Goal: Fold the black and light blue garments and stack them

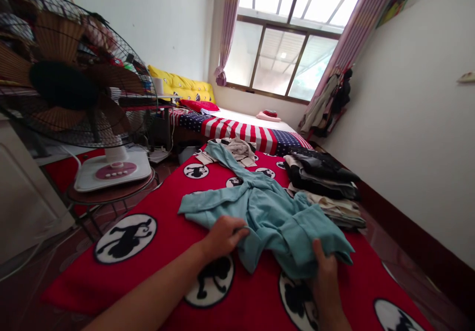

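Note:
A light teal garment lies crumpled on a red blanket printed with black-and-white round cartoon patches. My left hand is closed, pinching the garment's near left edge. My right hand grips the garment's lower right fold, fingers tucked under the cloth and thumb on top. One sleeve of the garment stretches away toward the far end of the blanket.
A stack of folded dark and pale clothes sits at the right of the blanket. More crumpled clothes lie beyond. A standing fan is on a stool at left. A second bed and a window lie farther back; a wall runs along the right.

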The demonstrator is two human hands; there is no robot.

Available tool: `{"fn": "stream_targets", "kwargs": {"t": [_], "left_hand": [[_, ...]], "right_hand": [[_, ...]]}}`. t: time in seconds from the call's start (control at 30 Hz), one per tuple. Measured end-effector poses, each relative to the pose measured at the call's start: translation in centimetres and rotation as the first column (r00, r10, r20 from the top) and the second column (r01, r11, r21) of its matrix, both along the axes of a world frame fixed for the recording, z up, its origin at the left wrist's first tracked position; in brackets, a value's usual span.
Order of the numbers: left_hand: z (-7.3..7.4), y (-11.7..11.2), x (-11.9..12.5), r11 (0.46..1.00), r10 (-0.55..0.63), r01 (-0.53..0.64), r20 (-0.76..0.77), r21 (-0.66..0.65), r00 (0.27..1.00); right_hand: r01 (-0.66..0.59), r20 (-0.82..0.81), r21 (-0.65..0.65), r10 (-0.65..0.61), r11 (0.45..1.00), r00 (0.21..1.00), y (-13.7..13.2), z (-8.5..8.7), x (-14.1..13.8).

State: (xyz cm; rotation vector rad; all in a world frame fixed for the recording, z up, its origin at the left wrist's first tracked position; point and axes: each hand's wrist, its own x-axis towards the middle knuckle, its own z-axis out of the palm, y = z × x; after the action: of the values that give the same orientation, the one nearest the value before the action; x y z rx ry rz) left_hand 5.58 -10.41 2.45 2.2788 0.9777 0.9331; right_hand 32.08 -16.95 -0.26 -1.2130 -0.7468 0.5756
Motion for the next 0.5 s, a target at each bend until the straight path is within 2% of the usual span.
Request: {"fn": "stream_targets", "kwargs": {"t": [0.07,0.13,0.2,0.27,0.37,0.5], "left_hand": [[-0.2,-2.4,2.8,0.994,-0.106,0.106,0.000,-0.012,0.994],[-0.5,-4.7,5.3,0.980,-0.197,0.197,0.003,0.004,0.980],[-0.9,-6.5,7.2,0.958,-0.285,0.285,-0.002,0.038,0.959],[-1.1,-7.8,8.3,0.927,-0.369,0.369,-0.019,0.063,0.929],[-0.5,-8.2,8.6,0.881,-0.468,0.471,-0.048,0.049,0.882],[2.6,-5.9,7.8,0.830,-0.557,0.553,-0.036,-0.076,0.830]], "right_hand": [[-0.027,0.201,-0.032,0.033,0.999,0.979,0.2,-0.7,-0.6],[-0.098,0.321,-0.107,0.128,0.989,0.938,0.2,-1.3,-1.1],[-0.160,0.348,-0.199,0.222,0.967,0.911,0.0,-1.6,-1.4],[-0.159,0.341,-0.249,0.240,0.955,0.909,-0.3,-1.6,-1.5],[-0.074,0.326,-0.253,0.157,0.965,0.932,-0.8,-0.8,-1.8],[0.019,0.286,-0.168,0.030,0.986,0.958,-1.2,0.8,-2.3]]}}
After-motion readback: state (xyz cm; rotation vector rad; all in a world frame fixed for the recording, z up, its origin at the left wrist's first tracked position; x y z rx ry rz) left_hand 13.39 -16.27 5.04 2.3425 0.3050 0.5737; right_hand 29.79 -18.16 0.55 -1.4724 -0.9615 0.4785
